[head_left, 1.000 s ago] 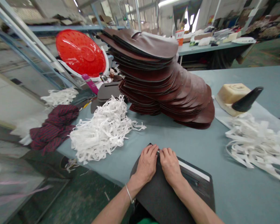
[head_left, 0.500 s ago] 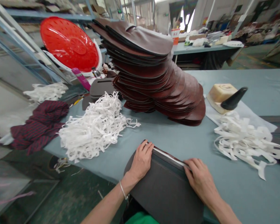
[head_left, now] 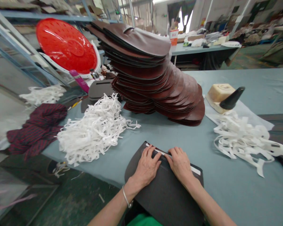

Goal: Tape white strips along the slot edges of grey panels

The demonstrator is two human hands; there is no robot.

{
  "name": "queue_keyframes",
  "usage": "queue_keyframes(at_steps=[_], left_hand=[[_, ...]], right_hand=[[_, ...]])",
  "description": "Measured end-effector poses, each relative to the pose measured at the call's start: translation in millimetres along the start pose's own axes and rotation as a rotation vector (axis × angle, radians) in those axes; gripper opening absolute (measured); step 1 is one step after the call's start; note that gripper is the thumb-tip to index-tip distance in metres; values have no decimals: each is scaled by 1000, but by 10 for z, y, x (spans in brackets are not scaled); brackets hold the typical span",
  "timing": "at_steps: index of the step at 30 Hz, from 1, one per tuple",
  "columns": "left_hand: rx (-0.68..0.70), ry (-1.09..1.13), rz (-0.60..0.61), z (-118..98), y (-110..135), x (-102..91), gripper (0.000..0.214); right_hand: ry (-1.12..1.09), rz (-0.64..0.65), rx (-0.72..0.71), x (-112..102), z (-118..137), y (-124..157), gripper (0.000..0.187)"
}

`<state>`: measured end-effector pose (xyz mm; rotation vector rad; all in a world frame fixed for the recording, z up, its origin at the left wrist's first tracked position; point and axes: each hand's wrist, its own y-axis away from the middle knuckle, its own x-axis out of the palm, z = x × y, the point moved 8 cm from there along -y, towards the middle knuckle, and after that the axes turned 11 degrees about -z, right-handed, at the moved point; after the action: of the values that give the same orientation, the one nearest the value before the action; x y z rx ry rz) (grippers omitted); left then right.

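Close to my body, a dark grey rounded panel [head_left: 165, 194] lies partly over the table's front edge. A narrow white strip [head_left: 195, 170] runs along its straight far edge, beside a thin dark brown border. My left hand [head_left: 147, 164] rests on the left half of that edge, its fingers stretched out over the strip. To its right, my right hand [head_left: 180, 163] lies on the same edge, fingers extended and thumb pointing toward the left hand. Both hands press down from above and cover part of the strip. The panel's near end is out of sight.
A tall, leaning stack of brown leather pieces [head_left: 155, 72] stands ahead. Thin white strips [head_left: 91, 131] are heaped at left, with wider white strips [head_left: 245, 135] at right below a cream block [head_left: 220, 94] and a black tool [head_left: 232, 99]. A red lid [head_left: 68, 47] leans at back left.
My right hand has moved left along the panel's edge, nearer to my left hand, uncovering the strip's right end. My left hand has shifted slightly right and inward, baring the panel's left corner.
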<state>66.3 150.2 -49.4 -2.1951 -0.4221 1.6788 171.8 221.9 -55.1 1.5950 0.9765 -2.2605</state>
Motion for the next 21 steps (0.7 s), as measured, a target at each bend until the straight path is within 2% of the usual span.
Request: queue_keyframes(at_steps=[3,7,9,12,16,18,21], left_hand=[[7,6,-8,2,9,-3,34],[-7,19,-2,8,8,-23,33],[-19,24,-1,12,7,-31,32],[-30,29,-10,15,6,-43,32],[-27,34,-9,8,8,-40,32],[-26,33,-6,2,12,-30,33],[-34,28,-6,-5,16,-14,39]], right_hand=[[-37,30,47,78,89,-84,16],[-58,51,77,97,29,-108,9],[-65,62,80,55,-102,-25,10],[-99,80,106,-51,-429,227,10],[-152,39,154,-201,-811,520,8],[-162,13,154,-206,-786,508,10],[-186,-12,81,-105,-400,282,13]])
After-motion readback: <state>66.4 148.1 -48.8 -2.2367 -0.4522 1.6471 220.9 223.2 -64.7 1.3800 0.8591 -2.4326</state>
